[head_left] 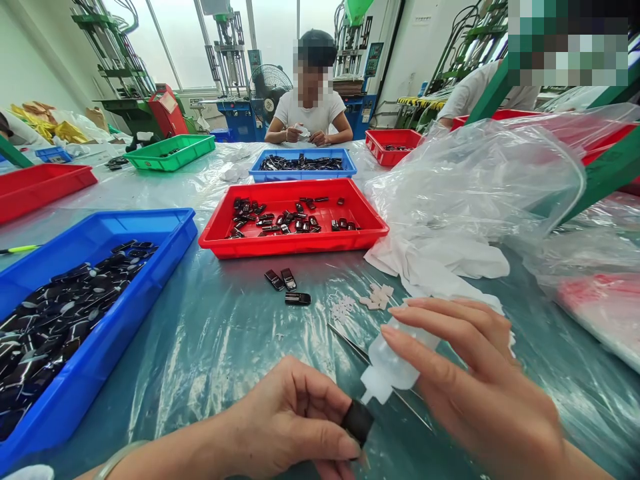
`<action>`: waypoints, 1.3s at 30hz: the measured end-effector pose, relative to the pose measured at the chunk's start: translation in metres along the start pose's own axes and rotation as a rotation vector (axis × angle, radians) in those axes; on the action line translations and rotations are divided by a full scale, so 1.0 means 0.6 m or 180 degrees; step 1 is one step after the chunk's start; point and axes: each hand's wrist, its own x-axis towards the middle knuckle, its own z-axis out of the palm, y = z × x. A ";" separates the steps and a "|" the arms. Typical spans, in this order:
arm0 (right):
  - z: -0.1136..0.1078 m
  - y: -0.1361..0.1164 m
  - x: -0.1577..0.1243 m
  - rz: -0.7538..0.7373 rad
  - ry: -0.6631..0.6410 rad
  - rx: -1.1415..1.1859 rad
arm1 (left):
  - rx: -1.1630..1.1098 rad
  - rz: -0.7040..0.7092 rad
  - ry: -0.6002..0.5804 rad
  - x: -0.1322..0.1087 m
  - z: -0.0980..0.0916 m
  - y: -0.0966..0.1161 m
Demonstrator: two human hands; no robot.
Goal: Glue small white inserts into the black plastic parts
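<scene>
My left hand (pixel 305 420) is closed on a small black part (pixel 357 422), pinched between thumb and fingers near the bottom centre. My right hand (pixel 480 373) is wrapped round a translucent white squeeze bottle (pixel 397 360), its nozzle tilted down and left, close to the top of the black part. Tweezers (pixel 350 342) lie on the plastic-covered table (pixel 210 360), partly behind the bottle. Beyond them are small white pieces (pixel 343 309) and a pile of pale pinkish pieces (pixel 377 297). Three glossy black parts (pixel 297 299) rest a little farther left.
A blue tray (pixel 170 273) full of black parts stands at left; a red tray (pixel 295 248) with more is ahead. Behind are another blue tray (pixel 303 175) and a green tray (pixel 170 157). White cloth (pixel 450 260) and clear plastic (pixel 475 180) lie right. A person (pixel 310 107) sits opposite.
</scene>
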 end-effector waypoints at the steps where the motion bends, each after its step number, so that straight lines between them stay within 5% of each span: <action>1: 0.002 0.002 -0.001 0.0065 -0.0020 0.0054 | -0.0016 0.0025 0.0032 0.000 0.000 0.000; 10: 0.023 0.053 -0.022 0.2250 -0.0262 0.0886 | 0.0298 0.0363 0.0350 0.002 0.000 0.004; 15: 0.036 0.084 -0.023 0.2684 -0.0465 0.1192 | 0.0911 0.1072 0.0339 0.003 -0.006 -0.001; 19: 0.039 0.090 -0.020 0.2779 -0.0537 0.1095 | 0.0989 0.1186 0.0327 0.002 -0.007 -0.001; 25: 0.032 0.078 -0.021 0.2292 -0.0413 0.0969 | 0.1068 0.1029 0.0389 0.001 -0.004 0.002; 31: 0.004 0.042 -0.009 0.0745 -0.0067 0.0694 | 0.0886 0.0328 0.0450 -0.001 -0.004 0.001; 39: -0.009 0.016 0.002 -0.0179 -0.0179 -0.0011 | 0.0784 0.0109 0.0313 -0.003 -0.001 0.014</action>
